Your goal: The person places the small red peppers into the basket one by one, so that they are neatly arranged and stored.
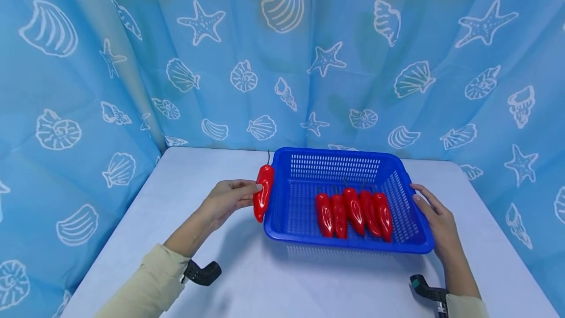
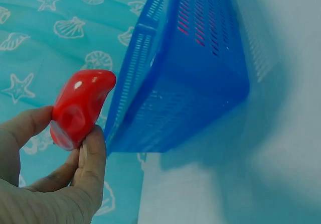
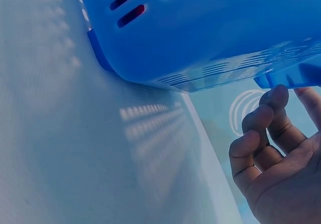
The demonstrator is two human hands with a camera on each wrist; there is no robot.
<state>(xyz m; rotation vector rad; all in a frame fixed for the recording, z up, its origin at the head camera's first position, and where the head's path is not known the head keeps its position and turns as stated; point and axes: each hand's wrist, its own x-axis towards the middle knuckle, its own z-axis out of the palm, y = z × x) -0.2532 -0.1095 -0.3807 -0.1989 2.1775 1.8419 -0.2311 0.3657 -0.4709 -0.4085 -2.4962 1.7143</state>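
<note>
My left hand [image 1: 227, 202] pinches a glossy red chili pepper [image 1: 264, 193] between thumb and fingers, stem upward, just beside the left rim of a blue plastic basket [image 1: 344, 245]. In the left wrist view, the thumb and fingertips press the pepper [image 2: 80, 106] from opposite sides. Inside the basket, several more red peppers [image 1: 353, 210] lie side by side toward the right, stems pointing to the back. At the basket's right rim, my right hand [image 1: 441, 225] grips the edge. The right wrist view has its curled fingers [image 3: 258, 118] under the rim, with the thumb partly hidden.
The basket stands on a white-covered table [image 1: 326, 288]. Blue curtains [image 1: 247, 63] with white shell and starfish prints hang behind and at both sides. A black wrist device [image 1: 203, 273] is strapped to the left wrist, and another device [image 1: 425, 288] to the right.
</note>
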